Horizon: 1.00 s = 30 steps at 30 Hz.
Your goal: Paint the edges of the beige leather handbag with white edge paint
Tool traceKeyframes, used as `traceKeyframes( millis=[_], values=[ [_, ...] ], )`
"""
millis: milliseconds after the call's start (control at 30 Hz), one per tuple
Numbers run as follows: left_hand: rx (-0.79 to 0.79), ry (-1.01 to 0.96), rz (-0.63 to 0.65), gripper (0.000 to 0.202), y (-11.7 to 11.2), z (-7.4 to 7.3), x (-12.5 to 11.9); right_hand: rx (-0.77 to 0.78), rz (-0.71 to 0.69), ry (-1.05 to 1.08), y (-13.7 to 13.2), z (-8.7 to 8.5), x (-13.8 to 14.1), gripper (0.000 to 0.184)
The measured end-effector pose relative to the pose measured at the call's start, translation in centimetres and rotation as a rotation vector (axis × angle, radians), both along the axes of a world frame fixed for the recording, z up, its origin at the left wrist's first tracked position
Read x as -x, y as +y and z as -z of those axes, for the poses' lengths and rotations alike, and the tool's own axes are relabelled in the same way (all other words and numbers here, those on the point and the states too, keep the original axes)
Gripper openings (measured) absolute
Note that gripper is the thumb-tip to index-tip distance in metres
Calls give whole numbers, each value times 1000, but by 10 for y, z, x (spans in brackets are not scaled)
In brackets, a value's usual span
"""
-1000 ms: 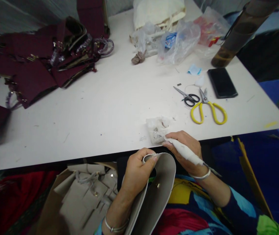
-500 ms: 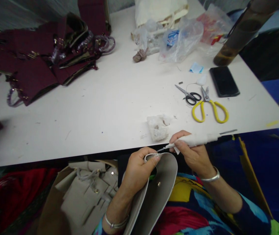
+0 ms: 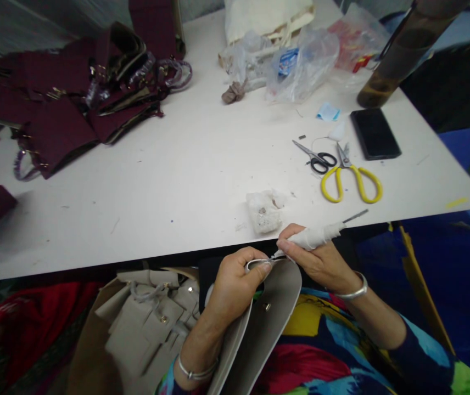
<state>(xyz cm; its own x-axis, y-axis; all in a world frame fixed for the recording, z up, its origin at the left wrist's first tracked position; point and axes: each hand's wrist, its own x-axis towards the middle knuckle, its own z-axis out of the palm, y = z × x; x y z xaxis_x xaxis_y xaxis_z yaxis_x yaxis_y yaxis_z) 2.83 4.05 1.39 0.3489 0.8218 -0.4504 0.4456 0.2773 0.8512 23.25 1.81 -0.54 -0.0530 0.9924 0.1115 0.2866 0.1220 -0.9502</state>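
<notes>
My left hand (image 3: 233, 288) is closed on the top edge of a beige leather flap (image 3: 259, 329) held over my lap, thumb pressed on its rounded rim. My right hand (image 3: 317, 255) pinches a thin tool wrapped in white tape (image 3: 315, 237), like a pen. Its metal tip touches the flap's edge beside my left thumb. A small white lump with dark specks (image 3: 263, 213) sits on the white table (image 3: 177, 181) just beyond my hands. More beige bag pieces (image 3: 148, 321) lie in a box below the table edge, left of my left arm.
Yellow-handled scissors (image 3: 352, 180) and small black scissors (image 3: 315, 156) lie at the right, with a black phone (image 3: 375, 133) behind them. Dark red bag pieces (image 3: 66, 99) are heaped at the back left. Plastic bags (image 3: 301, 60) and a brown bottle (image 3: 395, 60) stand at the back.
My right hand turned the taped tool from pointing at the white lump to lying across, then brought its tip onto the flap's edge. My left hand kept its hold.
</notes>
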Motion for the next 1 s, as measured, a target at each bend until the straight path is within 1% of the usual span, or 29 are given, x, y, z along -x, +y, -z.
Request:
traceKeyframes(
  millis=[100,200,300,433,467,533,600,667,733,800,833,867,900,933,1000],
  values=[
    [4,-29,43,13,0,0,-2,71,-150,16,10,-8,-5,29],
    [60,-89,57,13,2,2,-1,139,-321,85,17,-16,-12,33],
    [158,-165,51,16,6,5,4,91,-462,111,19,-21,-20,31],
    [262,-229,79,18,6,8,6,38,-646,98,18,-26,-31,29],
    [277,-241,84,18,5,9,4,37,-672,104,17,-27,-34,29],
    [309,-251,79,20,4,10,1,48,-673,125,16,-26,-39,27],
    [323,-243,58,21,4,11,0,80,-603,175,15,-23,-43,26],
    [320,-231,17,22,5,12,2,102,-452,231,14,-17,-45,25],
    [283,-214,-35,22,7,12,6,76,-214,236,14,-10,-42,24],
    [231,-183,-78,22,9,13,10,9,50,178,16,-5,-35,23],
    [204,-163,-91,21,11,13,13,-25,158,139,17,-3,-31,23],
    [182,-143,-100,21,12,13,15,-51,237,103,17,-2,-26,23],
    [166,-124,-105,21,14,12,16,-68,284,72,18,0,-21,23],
    [151,-109,-108,21,15,12,18,-74,303,48,18,1,-17,23],
    [127,-90,-90,21,18,10,21,-63,294,27,18,2,-11,23]
  ],
)
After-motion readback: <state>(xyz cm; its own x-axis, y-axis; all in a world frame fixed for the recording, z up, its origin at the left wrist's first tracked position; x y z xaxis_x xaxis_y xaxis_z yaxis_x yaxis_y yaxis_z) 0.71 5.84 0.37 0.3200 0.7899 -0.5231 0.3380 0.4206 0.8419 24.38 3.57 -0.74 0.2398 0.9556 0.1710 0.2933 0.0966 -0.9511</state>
